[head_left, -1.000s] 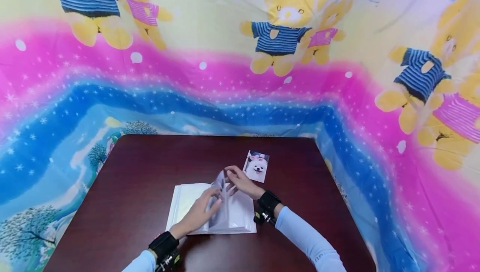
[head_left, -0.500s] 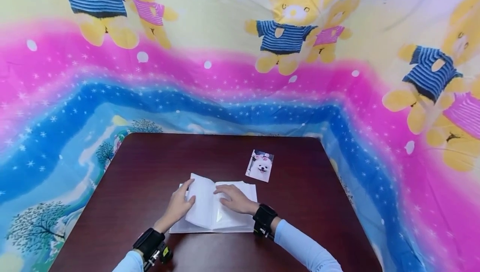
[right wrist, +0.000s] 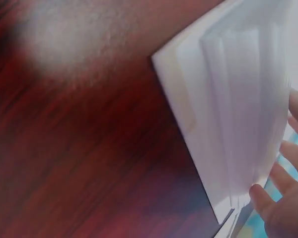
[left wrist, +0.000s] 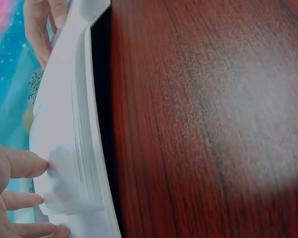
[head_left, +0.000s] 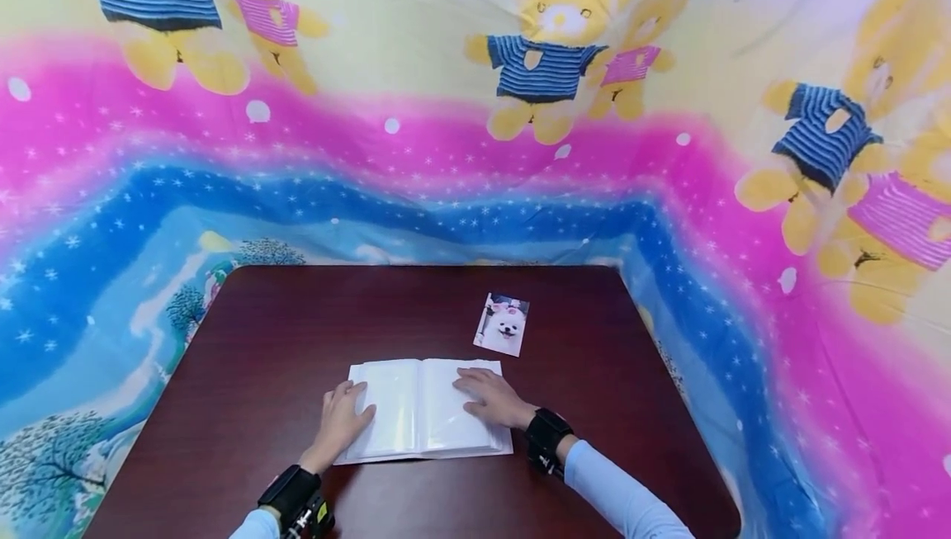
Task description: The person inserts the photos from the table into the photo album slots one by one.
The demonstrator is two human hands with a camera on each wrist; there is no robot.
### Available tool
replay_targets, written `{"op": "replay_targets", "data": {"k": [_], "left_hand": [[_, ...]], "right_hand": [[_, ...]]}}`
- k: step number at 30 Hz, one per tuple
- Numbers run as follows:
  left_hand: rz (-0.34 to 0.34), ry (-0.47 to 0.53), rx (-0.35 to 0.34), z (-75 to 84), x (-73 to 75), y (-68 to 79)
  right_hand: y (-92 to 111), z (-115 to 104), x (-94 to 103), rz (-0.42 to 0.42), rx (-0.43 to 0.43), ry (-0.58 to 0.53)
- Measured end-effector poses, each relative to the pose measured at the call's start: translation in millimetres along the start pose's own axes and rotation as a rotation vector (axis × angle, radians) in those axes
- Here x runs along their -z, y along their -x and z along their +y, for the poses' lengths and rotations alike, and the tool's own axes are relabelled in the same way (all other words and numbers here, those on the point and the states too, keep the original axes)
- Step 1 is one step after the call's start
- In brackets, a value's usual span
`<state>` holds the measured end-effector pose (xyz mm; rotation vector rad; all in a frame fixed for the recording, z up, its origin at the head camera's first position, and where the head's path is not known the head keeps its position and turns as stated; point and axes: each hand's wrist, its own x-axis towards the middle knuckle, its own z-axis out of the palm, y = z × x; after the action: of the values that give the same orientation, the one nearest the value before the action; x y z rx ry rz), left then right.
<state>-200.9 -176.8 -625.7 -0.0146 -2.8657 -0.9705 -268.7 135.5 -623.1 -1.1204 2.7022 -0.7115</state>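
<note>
A white photo album [head_left: 390,407] with clear plastic sleeves lies spread flat near the front of the table. My left hand [head_left: 342,423] rests on its left page at the outer edge, fingers extended. On the right page lies my right hand [head_left: 494,399], fingers spread and fairly straight. The left wrist view shows the stacked page edges of the album [left wrist: 64,129] with fingertips touching the page. In the right wrist view, fingers touch the sleeves of the album [right wrist: 238,99] beside its outer edge. Behind the album lies a photo [head_left: 502,324] of a fluffy white dog.
The dark red-brown wooden table [head_left: 297,316] has rounded far corners. A colourful curtain [head_left: 446,159] printed with bears hangs around its back and sides. Black wrist camera straps [head_left: 548,433] sit on both wrists.
A raised clear sleeve was passed from the middle to the left hand, turned leftward and laid down. The pages now lie flat under both hands. The dog photo has stayed on the table.
</note>
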Motion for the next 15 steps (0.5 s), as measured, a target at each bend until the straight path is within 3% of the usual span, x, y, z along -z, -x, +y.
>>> {"op": "replay_targets", "data": {"k": [4,7,9,11,13,15], "left_hand": [[0.015,-0.01,0.026,4.3,-0.9,0.3],[0.1,-0.037,-0.017,7.8,-3.5,1.7],[0.197,-0.049,-0.099,11.5,-7.7,2.1],[0.295,-0.043,-0.223,16.5,-13.7,1.7],[0.357,-0.015,-0.376,23.0,-21.4,0.8],[0.363,0.014,-0.524,30.9,-29.8,0.8]], "right_hand": [[-7.0,8.6,9.3,0.171,-0.021,-0.13],[-14.7,20.0,19.3,0.375,-0.144,-0.159],[-19.8,29.9,25.2,0.482,-0.312,-0.153],[-24.6,40.8,30.1,0.532,-0.509,-0.147],[-28.5,51.5,33.3,0.525,-0.715,-0.157],[-32.4,59.5,35.6,0.492,-0.88,-0.166]]}}
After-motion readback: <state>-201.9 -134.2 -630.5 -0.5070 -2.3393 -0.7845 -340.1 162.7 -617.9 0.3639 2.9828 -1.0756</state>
